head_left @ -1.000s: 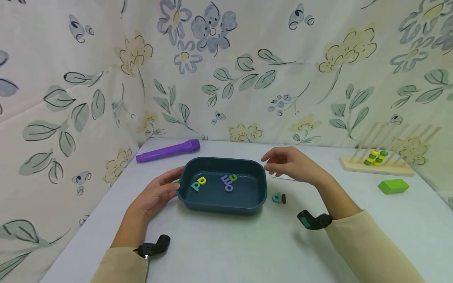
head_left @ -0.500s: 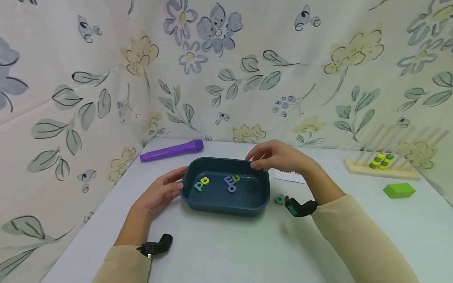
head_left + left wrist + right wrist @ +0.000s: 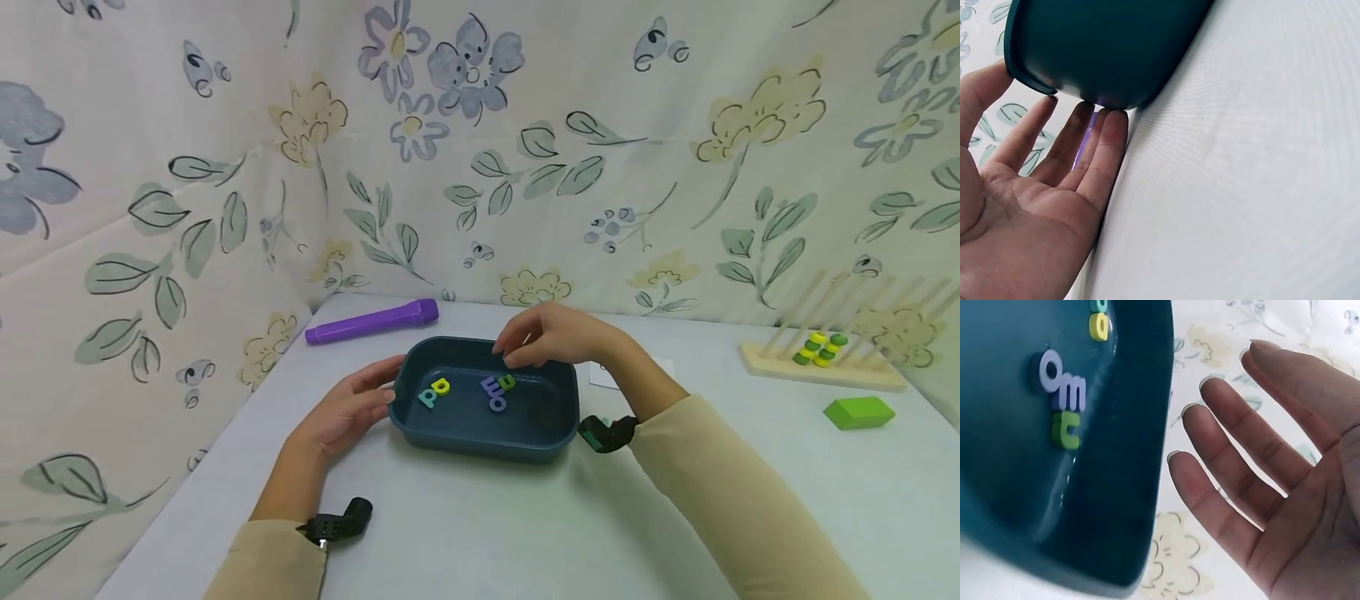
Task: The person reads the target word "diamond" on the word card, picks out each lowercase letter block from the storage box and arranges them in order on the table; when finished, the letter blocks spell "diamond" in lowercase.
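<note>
Five small letters (image 3: pixel 492 387) already lie inside a teal tray (image 3: pixel 480 447); what remains is unclear. The left hand (image 3: pixel 347 411) touches the tray's end with extended fingers; the right hand (image 3: pixel 553 335), relaxed and empty, hovers by its far rim.

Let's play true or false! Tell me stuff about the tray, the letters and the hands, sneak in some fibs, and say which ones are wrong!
1. The left hand touches the tray. True.
2. The green block is inside the tray. False: the green block sits on the table.
3. A yellow letter lies in the tray. True.
4. The right hand grips the microphone. False: the microphone lies apart from the right hand.
</note>
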Demonstrator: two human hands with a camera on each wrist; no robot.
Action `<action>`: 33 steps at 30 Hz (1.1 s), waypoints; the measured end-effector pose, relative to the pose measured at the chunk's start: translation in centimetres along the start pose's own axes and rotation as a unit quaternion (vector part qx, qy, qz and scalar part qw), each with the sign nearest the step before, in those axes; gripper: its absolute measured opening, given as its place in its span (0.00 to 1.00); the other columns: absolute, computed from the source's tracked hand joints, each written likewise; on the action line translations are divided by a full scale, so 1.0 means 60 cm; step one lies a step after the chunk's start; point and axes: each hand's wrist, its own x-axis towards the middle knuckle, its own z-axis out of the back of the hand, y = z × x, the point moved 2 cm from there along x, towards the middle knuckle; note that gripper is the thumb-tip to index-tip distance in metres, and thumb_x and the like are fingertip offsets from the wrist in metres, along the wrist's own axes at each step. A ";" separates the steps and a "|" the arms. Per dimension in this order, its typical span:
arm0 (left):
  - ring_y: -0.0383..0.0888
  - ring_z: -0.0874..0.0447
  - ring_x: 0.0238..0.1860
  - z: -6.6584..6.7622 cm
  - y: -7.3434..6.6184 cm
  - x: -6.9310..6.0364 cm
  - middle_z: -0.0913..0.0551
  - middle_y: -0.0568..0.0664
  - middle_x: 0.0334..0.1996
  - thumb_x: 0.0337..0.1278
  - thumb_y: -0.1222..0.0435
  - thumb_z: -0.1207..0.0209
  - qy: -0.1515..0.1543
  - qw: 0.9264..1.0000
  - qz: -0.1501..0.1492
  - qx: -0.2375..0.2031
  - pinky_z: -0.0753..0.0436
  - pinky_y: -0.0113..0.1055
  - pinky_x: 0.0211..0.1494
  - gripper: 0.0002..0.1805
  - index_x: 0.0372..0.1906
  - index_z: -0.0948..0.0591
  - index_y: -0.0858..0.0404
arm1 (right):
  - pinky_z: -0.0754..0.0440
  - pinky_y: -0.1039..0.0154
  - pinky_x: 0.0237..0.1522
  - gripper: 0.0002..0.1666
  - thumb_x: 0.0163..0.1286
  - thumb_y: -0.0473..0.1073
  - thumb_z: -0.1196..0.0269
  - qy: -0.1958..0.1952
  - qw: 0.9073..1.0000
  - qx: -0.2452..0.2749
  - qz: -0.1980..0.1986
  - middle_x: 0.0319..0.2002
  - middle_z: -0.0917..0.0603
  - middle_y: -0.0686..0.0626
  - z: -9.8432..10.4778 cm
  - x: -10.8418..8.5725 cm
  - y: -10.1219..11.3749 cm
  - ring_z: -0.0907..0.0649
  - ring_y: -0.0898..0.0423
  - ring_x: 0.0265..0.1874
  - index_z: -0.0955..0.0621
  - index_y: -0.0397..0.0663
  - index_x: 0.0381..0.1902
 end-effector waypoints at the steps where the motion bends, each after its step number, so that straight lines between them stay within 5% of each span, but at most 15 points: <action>1: 0.42 0.27 0.70 0.000 0.000 0.000 0.38 0.53 0.79 0.72 0.66 0.41 -0.001 1.000 0.001 -0.001 0.19 0.33 0.65 0.33 0.79 0.34 0.58 | 0.12 0.56 0.49 0.16 0.70 0.46 0.31 0.005 1.000 0.001 0.002 0.52 0.11 0.49 -0.001 0.004 0.002 0.13 0.53 0.48 0.12 0.55 0.54; 12: 0.42 0.27 0.70 0.001 0.004 -0.001 0.39 0.55 0.80 0.72 0.66 0.41 0.007 1.000 -0.006 0.004 0.19 0.33 0.66 0.34 0.79 0.35 0.59 | 0.16 0.55 0.60 0.16 0.69 0.44 0.31 0.023 1.000 -0.005 0.019 0.52 0.10 0.52 -0.016 0.049 0.020 0.13 0.56 0.52 0.12 0.54 0.54; 33: 0.42 0.24 0.67 0.004 0.005 0.005 0.40 0.57 0.79 0.71 0.69 0.43 0.019 1.000 -0.014 -0.002 0.18 0.33 0.64 0.34 0.79 0.36 0.61 | 0.17 0.59 0.61 0.20 0.69 0.38 0.31 0.102 0.994 -0.008 0.027 0.57 0.12 0.43 -0.062 0.127 0.014 0.14 0.56 0.54 0.15 0.43 0.58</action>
